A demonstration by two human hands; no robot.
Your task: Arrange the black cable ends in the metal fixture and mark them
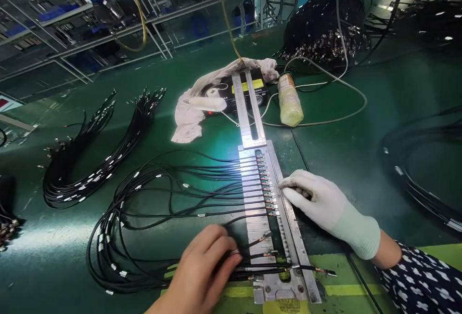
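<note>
L hand (pixel 207 266), bare, at near L of slotted metal jig (pixel 258 227); grip closed on black cables (pixel 262 269). R hand (pixel 321 203), gloved, fingertips on rail (pixel 294 237), R side of jig; can't tell if grip clamps or just rests. Far cable ends sit in a row, near ones loose, one tip (pixel 327 272) past rail. Risks: coil on tabletop (pixel 342 160) to L poss. snags, tugs row out; rail knock shifts ends; tip overhang gets bent.
</note>
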